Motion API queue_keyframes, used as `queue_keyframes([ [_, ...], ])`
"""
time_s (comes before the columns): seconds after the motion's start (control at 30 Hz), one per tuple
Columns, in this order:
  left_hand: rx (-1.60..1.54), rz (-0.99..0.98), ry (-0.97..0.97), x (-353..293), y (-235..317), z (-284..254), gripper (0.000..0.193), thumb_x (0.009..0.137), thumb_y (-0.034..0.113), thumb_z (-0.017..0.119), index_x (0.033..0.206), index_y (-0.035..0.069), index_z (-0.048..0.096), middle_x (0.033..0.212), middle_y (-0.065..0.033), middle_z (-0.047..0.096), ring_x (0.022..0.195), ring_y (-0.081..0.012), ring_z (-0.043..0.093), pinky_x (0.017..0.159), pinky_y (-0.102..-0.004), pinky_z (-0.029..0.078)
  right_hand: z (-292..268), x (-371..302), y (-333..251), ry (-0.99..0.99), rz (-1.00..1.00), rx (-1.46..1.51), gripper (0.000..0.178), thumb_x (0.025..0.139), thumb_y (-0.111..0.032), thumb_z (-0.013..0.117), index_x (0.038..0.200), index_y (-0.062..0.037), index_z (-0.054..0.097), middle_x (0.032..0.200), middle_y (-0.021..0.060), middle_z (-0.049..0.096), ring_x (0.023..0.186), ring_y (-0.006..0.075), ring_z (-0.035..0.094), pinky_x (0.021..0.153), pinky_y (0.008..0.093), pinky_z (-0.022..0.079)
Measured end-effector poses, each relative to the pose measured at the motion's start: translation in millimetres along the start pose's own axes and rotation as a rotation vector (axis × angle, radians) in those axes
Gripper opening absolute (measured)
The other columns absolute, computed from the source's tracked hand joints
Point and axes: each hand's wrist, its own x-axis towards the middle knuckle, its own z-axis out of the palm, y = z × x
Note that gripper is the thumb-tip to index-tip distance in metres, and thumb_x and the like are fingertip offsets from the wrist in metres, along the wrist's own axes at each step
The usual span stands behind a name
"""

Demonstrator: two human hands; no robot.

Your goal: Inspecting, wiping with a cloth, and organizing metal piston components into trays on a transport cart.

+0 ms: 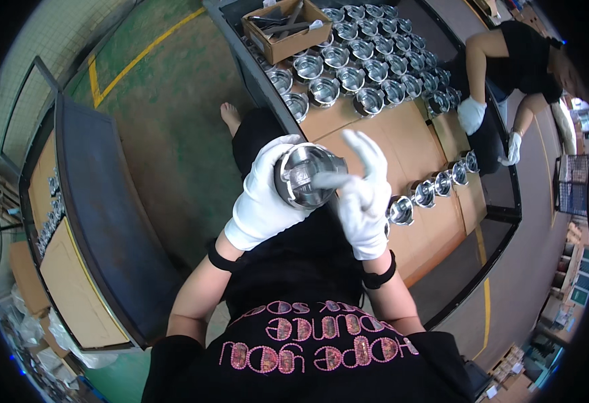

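Note:
A shiny metal engine piston (301,173) is held up in front of my body, its hollow side facing me. My left hand (259,198), in a white glove, wraps round its left side. My white-gloved right hand (365,198) is beside the piston's right edge, fingers apart; one finger, smeared by motion, reaches over the opening. Whether that finger touches the metal I cannot tell. Just right of this hand a short row of pistons (423,193) stands on the cardboard-covered table (402,144).
Several rows of pistons (351,79) fill the table's far part, near a cardboard box (287,30) of dark tools. Across the table a person in white gloves (472,115) leans in. At left stands a dark-sided bin (116,221) with cardboard and small metal parts.

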Motion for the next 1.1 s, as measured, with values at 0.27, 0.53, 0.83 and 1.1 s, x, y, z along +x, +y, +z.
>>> queue_keyframes([
  [0.27,0.029,0.121,-0.061,-5.5,-0.8,-20.7,0.084,0.067,0.006,0.089,0.138,0.004,0.043,0.141,-0.024,0.054,0.127,-0.0375,0.059,0.105,-0.0436,0.051,15.2,0.5,-20.5,-0.177,-0.024,-0.163,0.015,0.081,-0.022,0.074,0.091,-0.014,0.082,0.138,0.0084,0.063,0.127,0.042,0.053,0.107,0.0496,0.043],
  [0.53,0.103,0.188,-0.066,-4.2,3.8,-40.3,0.085,0.068,0.013,0.092,0.137,0.003,0.044,0.14,-0.0226,0.053,0.126,-0.0383,0.058,0.104,-0.044,0.051,29.7,2.5,-25.4,-0.125,-0.089,-0.076,0.01,0.08,-0.022,0.076,0.085,-0.0129,0.077,0.14,0.0083,0.061,0.126,0.0394,0.055,0.106,0.0529,0.044],
  [0.83,0.094,0.132,-0.028,-19.3,-1.8,-38.7,0.085,0.067,0.011,0.091,0.137,0.002,0.044,0.139,-0.0237,0.054,0.124,-0.0385,0.06,0.103,-0.0434,0.052,30.5,2.8,-24.8,-0.17,-0.125,-0.001,0.017,0.077,-0.015,0.078,0.085,-0.0006,0.074,0.14,0.0117,0.06,0.125,0.0378,0.057,0.103,0.0532,0.048],
  [1.1,-0.102,-0.014,-0.017,-29.1,-10.1,-29.2,0.09,0.062,0.005,0.091,0.139,0.006,0.044,0.144,-0.0219,0.051,0.129,-0.0344,0.057,0.107,-0.0419,0.049,25.5,-2.9,-24.1,-0.107,-0.07,0.044,0.022,0.08,-0.011,0.076,0.099,-0.0006,0.069,0.132,0.0166,0.063,0.114,0.0375,0.065,0.094,0.0462,0.056],
])
